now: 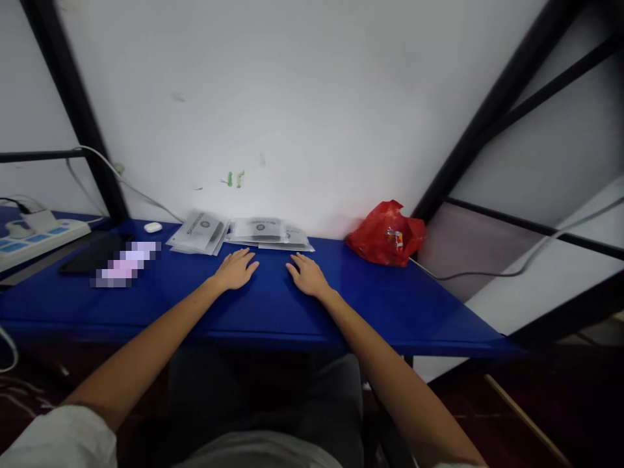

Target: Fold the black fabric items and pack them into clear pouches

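Observation:
My left hand (235, 269) lies palm down on the blue desk (273, 312), fingers apart, holding nothing. To its right, my right hand (308, 275) rests flat in the same way, also with nothing in it. Just beyond my left hand is a stack of pale printed packets (199, 233). More packets (259, 229) lie against the wall in the middle, and another packet (291, 240) partly under them sits just beyond my right hand. Neither hand touches the packets.
A red plastic bag (387, 235) stands at the back right. On the left are a white earphone case (153, 227), a dark tablet (92, 252), a blurred-out item (127, 265) and a white power strip (43, 239). Black metal bars (475, 140) frame the desk.

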Available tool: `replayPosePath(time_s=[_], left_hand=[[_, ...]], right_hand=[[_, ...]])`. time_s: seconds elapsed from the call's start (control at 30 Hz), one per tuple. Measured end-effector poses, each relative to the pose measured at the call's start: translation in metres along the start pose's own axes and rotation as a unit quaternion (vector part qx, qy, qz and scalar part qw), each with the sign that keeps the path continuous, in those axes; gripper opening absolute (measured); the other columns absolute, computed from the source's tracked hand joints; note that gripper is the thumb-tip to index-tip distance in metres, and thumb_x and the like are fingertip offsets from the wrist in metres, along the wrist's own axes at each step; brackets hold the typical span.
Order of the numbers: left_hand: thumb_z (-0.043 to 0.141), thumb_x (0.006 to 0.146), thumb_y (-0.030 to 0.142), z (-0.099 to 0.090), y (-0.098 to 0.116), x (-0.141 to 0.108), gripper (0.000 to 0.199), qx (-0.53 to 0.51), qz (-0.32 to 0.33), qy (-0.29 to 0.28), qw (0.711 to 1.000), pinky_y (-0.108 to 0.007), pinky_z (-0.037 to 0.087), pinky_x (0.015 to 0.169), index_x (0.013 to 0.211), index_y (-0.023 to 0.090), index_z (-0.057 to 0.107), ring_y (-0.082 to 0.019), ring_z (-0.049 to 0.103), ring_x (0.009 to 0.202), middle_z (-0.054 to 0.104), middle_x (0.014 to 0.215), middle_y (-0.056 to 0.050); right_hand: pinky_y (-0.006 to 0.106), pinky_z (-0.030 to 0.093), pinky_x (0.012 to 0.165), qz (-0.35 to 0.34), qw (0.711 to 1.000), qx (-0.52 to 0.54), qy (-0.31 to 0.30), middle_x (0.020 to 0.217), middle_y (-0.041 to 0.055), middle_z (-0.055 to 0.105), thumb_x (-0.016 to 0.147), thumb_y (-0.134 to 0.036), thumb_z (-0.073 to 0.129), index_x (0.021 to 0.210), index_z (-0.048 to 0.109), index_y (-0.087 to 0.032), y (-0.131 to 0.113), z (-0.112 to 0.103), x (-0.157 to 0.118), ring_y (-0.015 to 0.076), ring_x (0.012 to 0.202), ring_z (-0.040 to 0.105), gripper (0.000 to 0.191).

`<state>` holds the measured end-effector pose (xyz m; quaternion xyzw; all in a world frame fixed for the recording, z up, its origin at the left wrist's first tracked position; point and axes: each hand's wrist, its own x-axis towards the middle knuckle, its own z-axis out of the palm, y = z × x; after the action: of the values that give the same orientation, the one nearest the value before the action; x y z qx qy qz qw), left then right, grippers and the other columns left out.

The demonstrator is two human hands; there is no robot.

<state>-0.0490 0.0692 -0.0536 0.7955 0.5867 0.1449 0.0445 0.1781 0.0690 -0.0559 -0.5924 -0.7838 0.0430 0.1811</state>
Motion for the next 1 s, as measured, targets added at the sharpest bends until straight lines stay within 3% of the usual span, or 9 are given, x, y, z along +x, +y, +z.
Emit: replayPosePath(time_s=[0.17,0.5,0.7,0.83,1.0], left_hand=[[0.029,0.094,0.041,0.007,-0.001,-0.02,0.051,0.001,-0.037,0.001,0.999,-0.04,0.023,0.112,0.135,0.015,0.045,-0.024,0.029,0.137,0.037,0.147,-0.01],[0.036,0.092,0.035,0.007,-0.002,-0.02,0.043,-0.002,-0.032,0.05,0.998,-0.039,0.032,0.107,0.125,0.015,0.055,-0.025,0.042,0.129,0.049,0.138,-0.01],[0.037,0.09,0.022,0.002,-0.009,-0.02,0.039,0.011,-0.049,0.132,0.99,-0.037,0.036,0.103,0.125,0.014,0.052,-0.024,0.044,0.122,0.05,0.132,-0.012],[0.041,0.086,0.017,-0.007,-0.023,-0.019,0.041,0.082,-0.102,0.211,0.969,-0.038,0.036,0.101,0.125,0.015,0.051,-0.027,0.042,0.121,0.047,0.132,-0.013],[0.042,0.086,0.021,-0.017,-0.038,-0.016,0.037,0.125,-0.18,0.203,0.954,-0.042,0.039,0.093,0.12,0.017,0.055,-0.029,0.044,0.115,0.053,0.123,-0.015]], right_hand=[[0.042,0.025,0.111,0.015,1.0,0.006,-0.016,0.143,0.0151,0.042,0.093,-0.038,0.038,0.132,0.049,-0.011,0.0,0.005,-0.015,0.0259,0.134,0.036,0.049],[0.04,0.026,0.11,0.023,0.999,0.03,0.003,0.14,0.0123,0.046,0.091,-0.034,0.043,0.128,0.053,-0.014,0.003,0.007,-0.013,0.0233,0.132,0.039,0.043],[0.04,0.029,0.109,0.015,0.999,0.028,0.012,0.139,0.0131,0.048,0.091,-0.033,0.044,0.126,0.055,-0.013,0.003,0.005,-0.014,0.0237,0.13,0.042,0.042],[0.038,0.03,0.11,0.014,1.0,0.025,0.011,0.138,0.0126,0.049,0.091,-0.032,0.044,0.126,0.055,-0.012,0.002,0.004,-0.015,0.0232,0.13,0.042,0.042],[0.036,0.031,0.109,0.016,1.0,0.023,0.012,0.138,0.0127,0.049,0.091,-0.032,0.045,0.126,0.055,-0.011,0.001,0.003,-0.015,0.023,0.13,0.043,0.042]])
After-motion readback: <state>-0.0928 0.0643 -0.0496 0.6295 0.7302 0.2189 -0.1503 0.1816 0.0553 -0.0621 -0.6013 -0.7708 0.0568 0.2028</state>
